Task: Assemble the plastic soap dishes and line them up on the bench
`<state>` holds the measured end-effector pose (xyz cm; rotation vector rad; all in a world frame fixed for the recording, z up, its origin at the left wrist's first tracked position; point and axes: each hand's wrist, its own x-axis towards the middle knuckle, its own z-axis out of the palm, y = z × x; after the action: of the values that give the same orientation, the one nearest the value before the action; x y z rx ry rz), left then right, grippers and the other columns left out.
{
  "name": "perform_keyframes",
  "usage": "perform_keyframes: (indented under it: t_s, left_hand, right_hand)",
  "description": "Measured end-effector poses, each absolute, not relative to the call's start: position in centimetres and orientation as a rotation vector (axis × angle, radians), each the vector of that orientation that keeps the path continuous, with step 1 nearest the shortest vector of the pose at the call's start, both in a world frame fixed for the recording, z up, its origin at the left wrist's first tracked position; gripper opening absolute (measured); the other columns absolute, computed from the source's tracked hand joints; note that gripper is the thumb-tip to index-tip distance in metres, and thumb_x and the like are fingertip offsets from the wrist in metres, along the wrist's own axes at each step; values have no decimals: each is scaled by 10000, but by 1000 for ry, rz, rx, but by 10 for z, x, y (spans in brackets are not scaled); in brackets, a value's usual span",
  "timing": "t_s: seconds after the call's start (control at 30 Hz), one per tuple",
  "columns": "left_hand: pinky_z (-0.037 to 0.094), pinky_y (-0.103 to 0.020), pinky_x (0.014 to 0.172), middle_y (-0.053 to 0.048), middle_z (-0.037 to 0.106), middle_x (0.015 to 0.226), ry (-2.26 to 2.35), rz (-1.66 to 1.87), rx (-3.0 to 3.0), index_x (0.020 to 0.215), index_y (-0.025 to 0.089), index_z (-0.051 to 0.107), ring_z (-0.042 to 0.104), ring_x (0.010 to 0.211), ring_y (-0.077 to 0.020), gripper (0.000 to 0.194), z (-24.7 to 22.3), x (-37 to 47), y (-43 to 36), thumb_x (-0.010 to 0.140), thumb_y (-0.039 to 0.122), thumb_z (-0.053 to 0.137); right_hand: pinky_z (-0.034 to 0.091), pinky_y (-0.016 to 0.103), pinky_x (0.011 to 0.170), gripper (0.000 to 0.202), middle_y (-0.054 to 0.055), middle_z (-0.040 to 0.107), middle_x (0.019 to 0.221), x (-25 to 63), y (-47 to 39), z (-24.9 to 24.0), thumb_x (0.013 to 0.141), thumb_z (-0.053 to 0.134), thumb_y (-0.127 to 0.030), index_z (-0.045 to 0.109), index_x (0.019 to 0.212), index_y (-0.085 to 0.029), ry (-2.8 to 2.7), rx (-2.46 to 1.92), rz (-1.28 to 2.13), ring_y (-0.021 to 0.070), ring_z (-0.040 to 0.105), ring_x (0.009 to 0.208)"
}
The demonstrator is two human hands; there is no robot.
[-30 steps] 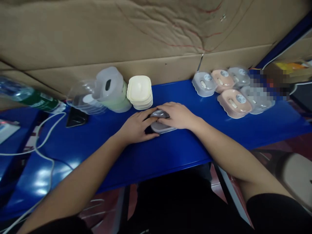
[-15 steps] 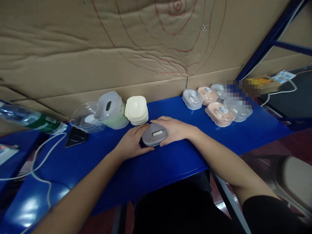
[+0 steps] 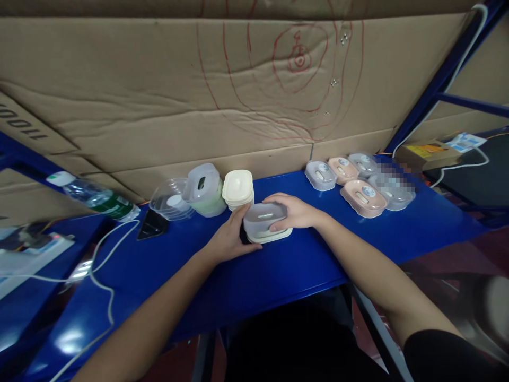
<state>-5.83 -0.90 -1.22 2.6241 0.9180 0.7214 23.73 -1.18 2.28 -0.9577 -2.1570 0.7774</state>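
A grey, translucent box (image 3: pixel 262 218) with an oval slot is between my hands at the middle of the blue table, above a flat cream piece (image 3: pixel 274 236). My left hand (image 3: pixel 229 236) grips its left side, with fingers behind and thumb in front. At its right side, my right hand (image 3: pixel 296 212) holds it the same way. Just behind stand stacked cream pieces (image 3: pixel 237 188). To their left is a stack of grey and greenish covers (image 3: pixel 204 191), beside clear round containers (image 3: pixel 170 201).
Several grey and pink boxes (image 3: pixel 363 197) stand at the back right. A black phone-like object (image 3: pixel 152 225), a bottle (image 3: pixel 97 197) and a white cable (image 3: pixel 109 302) lie at the left. Cardboard (image 3: pixel 159 79) rises behind the table (image 3: pixel 270 281).
The view has shifted, so the table's things appear farther right and lower. The grey box shows more of its side, and the cream piece under it has come into sight.
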Motion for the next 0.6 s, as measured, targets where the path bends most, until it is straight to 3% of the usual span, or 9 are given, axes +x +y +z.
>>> perform_keyframes:
  t_s: [0.13, 0.33, 0.43, 0.6]
  left_hand:
    - [469, -621, 1213, -251, 435, 1647, 892, 802, 2635, 1693, 222, 208, 489, 1506, -448, 1221, -12, -61, -7, 767, 611, 902]
    - [510, -574, 1189, -225, 517, 1609, 794, 966, 2780, 1686, 217, 276, 546, 1477, -378, 838, -8, -64, -4, 980, 349, 708]
    - [558, -561, 1131, -217, 542, 1598, 720, 1027, 2873, 1647, 225, 351, 578, 1453, -354, 705, -5, -67, -4, 1002, 237, 635]
    - [618, -516, 1018, -203, 644, 1500, 695, 1037, 2944, 1514, 209, 508, 679, 1337, -324, 564, -5, -69, -1, 978, 222, 680]
  right_hand:
    - [471, 572, 1168, 786, 132, 684, 1410, 236, -11, 24, 707, 935, -589, 691, 1374, -251, -2039, -903, 687, 348, 642, 1328]
    - [546, 538, 1078, 777, 134, 704, 1368, 233, -16, 27, 729, 921, -586, 689, 1381, -233, -1937, -879, 726, 330, 690, 1227]
    - [547, 542, 1085, 773, 126, 709, 1378, 232, -16, 26, 719, 926, -587, 695, 1373, -246, -1899, -862, 802, 327, 696, 1227]
    - [535, 567, 1109, 788, 125, 711, 1396, 234, -16, 25, 708, 939, -572, 692, 1386, -255, -1858, -856, 860, 342, 693, 1257]
